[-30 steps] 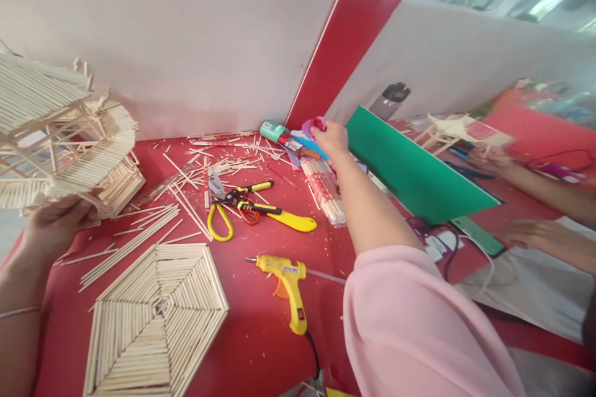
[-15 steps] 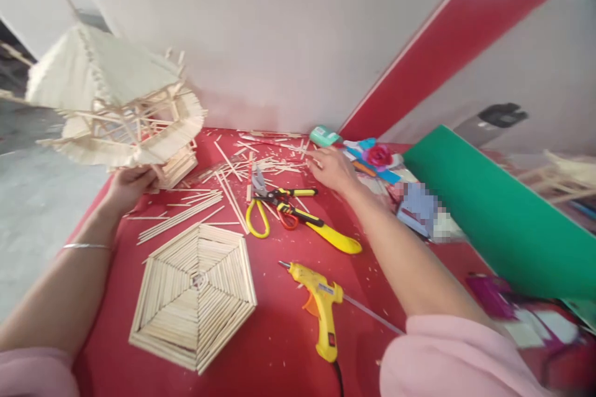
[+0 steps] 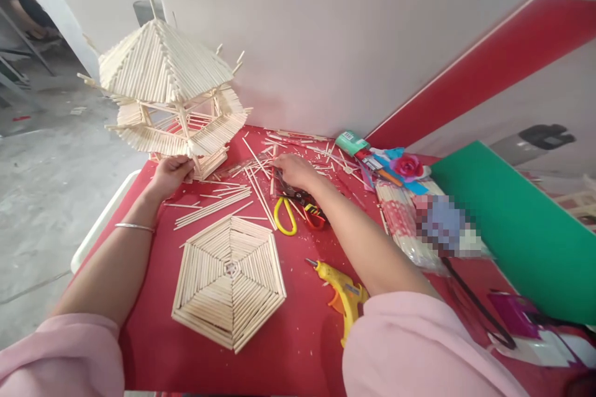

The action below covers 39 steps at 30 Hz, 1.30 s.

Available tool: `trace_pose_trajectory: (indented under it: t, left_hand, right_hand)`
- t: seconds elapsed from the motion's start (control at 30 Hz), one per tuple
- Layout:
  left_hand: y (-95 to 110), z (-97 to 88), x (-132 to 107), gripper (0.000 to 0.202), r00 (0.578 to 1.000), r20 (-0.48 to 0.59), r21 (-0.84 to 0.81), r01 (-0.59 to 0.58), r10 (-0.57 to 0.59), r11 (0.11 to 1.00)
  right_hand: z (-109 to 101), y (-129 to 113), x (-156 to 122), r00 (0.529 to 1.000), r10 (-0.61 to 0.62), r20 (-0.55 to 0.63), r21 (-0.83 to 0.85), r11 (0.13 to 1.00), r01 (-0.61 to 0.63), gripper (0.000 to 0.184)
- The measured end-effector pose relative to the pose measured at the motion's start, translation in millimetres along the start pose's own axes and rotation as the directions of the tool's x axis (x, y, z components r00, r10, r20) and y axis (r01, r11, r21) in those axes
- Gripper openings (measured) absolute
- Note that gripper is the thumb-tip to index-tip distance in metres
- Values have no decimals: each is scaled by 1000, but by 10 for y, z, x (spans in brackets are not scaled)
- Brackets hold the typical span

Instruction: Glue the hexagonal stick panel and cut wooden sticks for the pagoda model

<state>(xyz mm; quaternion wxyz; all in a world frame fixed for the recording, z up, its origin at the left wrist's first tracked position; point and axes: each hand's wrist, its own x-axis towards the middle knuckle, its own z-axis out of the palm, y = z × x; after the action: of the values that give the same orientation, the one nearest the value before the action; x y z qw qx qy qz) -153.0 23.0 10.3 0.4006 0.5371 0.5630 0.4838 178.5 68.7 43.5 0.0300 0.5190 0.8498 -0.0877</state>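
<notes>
My left hand (image 3: 170, 173) is closed on the base of a tall pagoda model (image 3: 167, 87) made of wooden sticks, which stands upright at the table's far left corner. My right hand (image 3: 293, 170) rests palm down on a scatter of loose sticks (image 3: 261, 183), its fingers drawn together at the pile. What it pinches is hidden. Just below that hand lie yellow-handled scissors (image 3: 285, 218) and red-handled cutters (image 3: 316, 218). A flat hexagonal stick panel (image 3: 230, 279) lies on the red table (image 3: 298, 335) in front of me.
A yellow glue gun (image 3: 344, 294) lies by my right sleeve. To the right are a packet of sticks (image 3: 400, 223), a pink paper flower (image 3: 407, 166), a teal box (image 3: 351, 141) and a green board (image 3: 521, 229). A white partition with a red stripe (image 3: 488, 68) backs the table.
My view swung left. The pagoda model came down from its tilt and now stands upright. My right hand left the pink flower and moved left to the loose sticks.
</notes>
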Motion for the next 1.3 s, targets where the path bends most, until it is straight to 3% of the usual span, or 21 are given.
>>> trace_pose_trajectory:
  t: [0.1, 0.2, 0.33, 0.4, 0.53, 0.63, 0.73, 0.87, 1.0, 1.1, 1.3]
  left_hand:
    - [13, -1, 0, 24, 1000, 14, -9, -15, 15, 1000]
    - [24, 0, 1, 24, 1000, 28, -30, 6, -6, 1000]
    - [15, 6, 8, 21, 999, 25, -81, 23, -21, 996]
    - [9, 7, 13, 17, 999, 23, -97, 27, -25, 995]
    - [6, 2, 25, 12, 999, 9, -105, 49, -48, 993]
    - [2, -1, 32, 12, 998, -5, -109, 59, -60, 992]
    - [6, -1, 30, 17, 999, -7, -115, 40, -41, 993]
    - [30, -2, 14, 18, 1000, -1, -115, 22, -22, 993]
    - [24, -9, 14, 21, 1000, 3, -114, 25, -25, 993]
    - [-3, -11, 25, 21, 1000, 6, -109, 6, -5, 994]
    - [73, 18, -8, 19, 999, -18, -100, 38, -40, 994]
  right_hand:
    - [31, 62, 50, 998, 29, -49, 74, 997, -25, 66]
    - [-11, 149, -22, 991, 115, -66, 157, 982, -104, 55]
    - [-137, 244, -398, 982, 187, -7, 107, 977, -185, 34]
    - [-174, 254, -676, 979, 198, 39, 74, 977, -200, 32]
    - [-126, 217, -1190, 967, 216, 135, -50, 976, -211, 67]
    - [-26, 220, -1391, 951, 285, 118, -117, 955, -272, 86]
    - [42, 307, -1432, 956, 291, 44, -50, 956, -289, 66]
    - [10, 501, -1398, 958, 273, -86, 175, 951, -255, 39]
    - [-35, 605, -1350, 896, 383, -225, 324, 897, -301, 33]
    - [32, 550, -1296, 862, 426, -275, 378, 872, -310, 34]
    - [238, 397, -1184, 929, 304, -212, 337, 915, -223, 22]
